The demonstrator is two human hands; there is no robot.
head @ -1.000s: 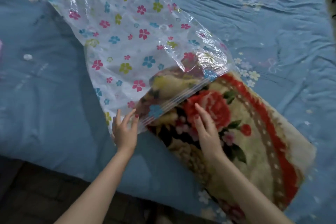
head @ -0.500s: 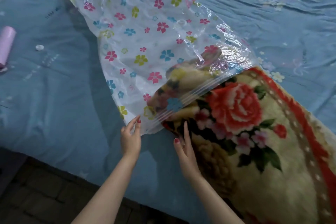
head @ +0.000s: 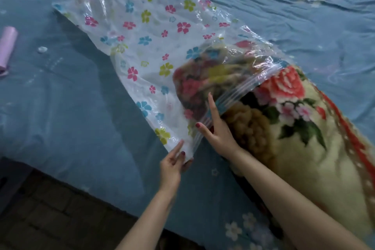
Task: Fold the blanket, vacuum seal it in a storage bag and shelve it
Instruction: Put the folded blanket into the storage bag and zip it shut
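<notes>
The storage bag [head: 154,46] lies flat across the blue bed, clear plastic printed with small pink, blue and yellow flowers, its open mouth (the zip strip shows as pale ridges) stretched over one end of the folded blanket [head: 300,128]. That plush blanket, cream with red roses, sticks out mostly uncovered.

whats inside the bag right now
One end of the floral blanket shows through the clear bag; the rest sticks out. Its far end is too blurred to tell.
</notes>
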